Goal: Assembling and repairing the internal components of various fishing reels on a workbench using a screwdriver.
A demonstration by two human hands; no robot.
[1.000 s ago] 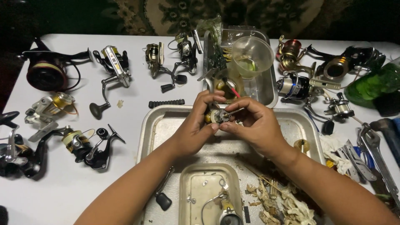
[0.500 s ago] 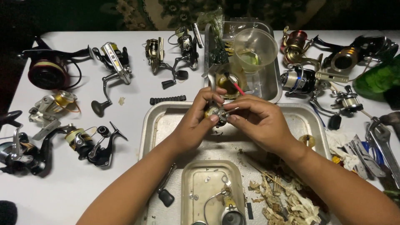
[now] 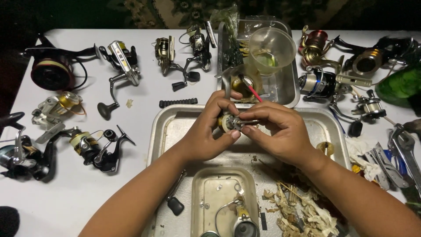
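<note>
Both my hands meet over a large metal tray (image 3: pixel 162 131) in the middle of the white table. My left hand (image 3: pixel 206 134) and my right hand (image 3: pixel 280 131) together pinch a small round reel part (image 3: pixel 231 122), gold and silver, with a short shaft sticking out to the right. The fingers cover most of it. Just behind the hands a clear plastic cup (image 3: pixel 271 49) and a red-handled tool (image 3: pixel 255 93) stand in a second metal tray (image 3: pixel 287 87).
Several fishing reels lie around: a black one (image 3: pixel 52 70) far left, a dark one (image 3: pixel 98 147) at left, others at top right (image 3: pixel 368 61). A smaller tray (image 3: pixel 206 197) with small parts sits near me, beside shredded scraps (image 3: pixel 302 210). Pliers (image 3: pixel 408 153) and a green bottle (image 3: pixel 401 85) lie at right.
The view has shifted slightly. My hands stay together on the small reel part, with my fingers turning a little around it.
</note>
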